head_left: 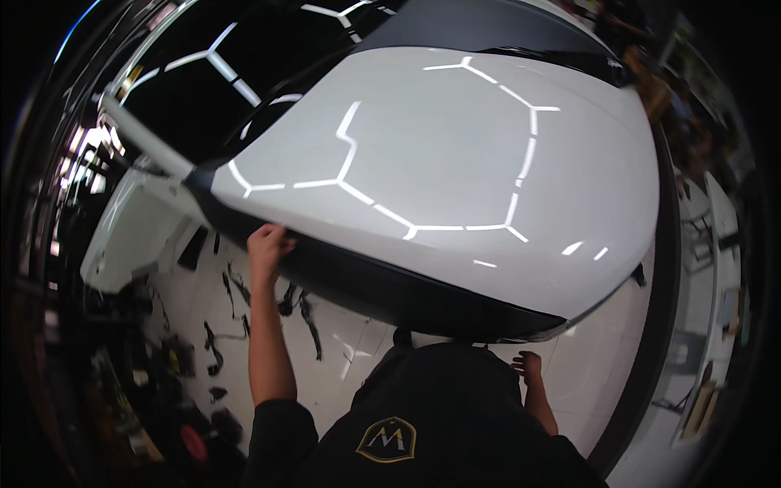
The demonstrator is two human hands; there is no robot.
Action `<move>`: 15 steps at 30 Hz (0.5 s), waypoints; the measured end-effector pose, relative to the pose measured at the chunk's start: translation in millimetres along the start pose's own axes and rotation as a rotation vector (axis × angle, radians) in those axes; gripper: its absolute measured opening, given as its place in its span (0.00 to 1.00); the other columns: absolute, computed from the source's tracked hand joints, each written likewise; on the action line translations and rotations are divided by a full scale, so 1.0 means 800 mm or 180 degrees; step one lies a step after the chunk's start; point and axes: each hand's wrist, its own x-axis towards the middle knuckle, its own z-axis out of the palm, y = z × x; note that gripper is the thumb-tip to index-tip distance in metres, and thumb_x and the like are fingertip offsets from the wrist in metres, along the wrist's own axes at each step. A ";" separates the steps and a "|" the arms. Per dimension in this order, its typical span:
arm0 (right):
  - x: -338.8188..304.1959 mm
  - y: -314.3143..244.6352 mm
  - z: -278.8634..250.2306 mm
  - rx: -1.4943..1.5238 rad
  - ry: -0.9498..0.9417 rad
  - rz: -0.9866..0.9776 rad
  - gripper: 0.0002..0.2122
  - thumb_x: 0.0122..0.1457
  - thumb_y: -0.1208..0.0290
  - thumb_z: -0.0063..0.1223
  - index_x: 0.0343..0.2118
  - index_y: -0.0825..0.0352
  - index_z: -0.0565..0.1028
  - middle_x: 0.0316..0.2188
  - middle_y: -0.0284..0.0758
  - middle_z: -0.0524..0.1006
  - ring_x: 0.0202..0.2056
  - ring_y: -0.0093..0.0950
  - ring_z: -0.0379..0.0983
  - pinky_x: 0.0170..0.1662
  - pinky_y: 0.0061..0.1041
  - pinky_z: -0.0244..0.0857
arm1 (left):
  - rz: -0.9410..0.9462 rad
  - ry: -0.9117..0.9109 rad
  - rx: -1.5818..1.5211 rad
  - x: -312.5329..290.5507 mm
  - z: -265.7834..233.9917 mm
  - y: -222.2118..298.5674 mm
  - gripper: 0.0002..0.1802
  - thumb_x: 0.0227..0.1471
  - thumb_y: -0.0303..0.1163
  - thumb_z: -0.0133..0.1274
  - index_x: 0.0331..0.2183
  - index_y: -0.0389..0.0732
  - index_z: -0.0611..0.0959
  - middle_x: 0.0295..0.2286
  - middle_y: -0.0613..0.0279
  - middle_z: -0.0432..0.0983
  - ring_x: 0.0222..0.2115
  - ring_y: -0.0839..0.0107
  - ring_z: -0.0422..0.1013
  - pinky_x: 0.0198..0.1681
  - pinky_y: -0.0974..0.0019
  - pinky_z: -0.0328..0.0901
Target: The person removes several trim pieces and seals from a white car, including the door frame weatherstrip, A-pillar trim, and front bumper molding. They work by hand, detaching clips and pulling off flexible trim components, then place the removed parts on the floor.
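Observation:
A glossy white car hood (pixel 423 154) fills the middle of the view, with bright angular light reflections across it. Along its near side runs a black side panel (pixel 382 285), ending in a point at the right. My left hand (pixel 270 244) is raised to the seam between hood and panel, its fingers curled closed; anything inside them is hidden. My right hand (pixel 527 364) hangs low beside my body, below the panel's right end. Its fingers are loosely apart and hold nothing I can see.
Dark strips and loose parts (pixel 305 321) lie on the pale tiled floor (pixel 342 342) at left. A white car door (pixel 130 236) stands beyond them. The dark windshield (pixel 195 89) is at upper left. A long pale table (pixel 724 244) runs along the right, blurred.

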 end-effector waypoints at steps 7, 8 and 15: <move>-0.032 0.007 0.079 -0.0617 -0.0371 -0.0418 0.17 0.61 0.68 0.44 0.49 0.73 0.73 0.35 0.45 0.80 0.30 0.34 0.79 0.27 0.30 0.69 | 0.0251 0.0411 -0.0295 -0.022 0.007 0.004 0.07 0.55 0.27 0.53 0.29 0.32 0.78 0.21 0.61 0.76 0.22 0.72 0.77 0.22 0.71 0.74; -0.038 0.009 0.079 -0.0409 -0.0250 -0.0307 0.17 0.61 0.68 0.43 0.48 0.74 0.74 0.35 0.46 0.81 0.32 0.35 0.81 0.27 0.29 0.69 | 0.0285 0.0453 -0.0270 -0.026 0.015 -0.001 0.07 0.55 0.26 0.53 0.29 0.31 0.78 0.21 0.61 0.76 0.22 0.73 0.76 0.22 0.71 0.74; -0.076 0.015 0.091 -0.0186 -0.0116 -0.0259 0.16 0.61 0.67 0.46 0.49 0.68 0.72 0.35 0.43 0.79 0.29 0.33 0.78 0.30 0.32 0.71 | 0.0523 0.0819 -0.0129 -0.039 0.042 0.007 0.05 0.52 0.23 0.52 0.27 0.30 0.77 0.18 0.61 0.75 0.19 0.74 0.75 0.22 0.69 0.75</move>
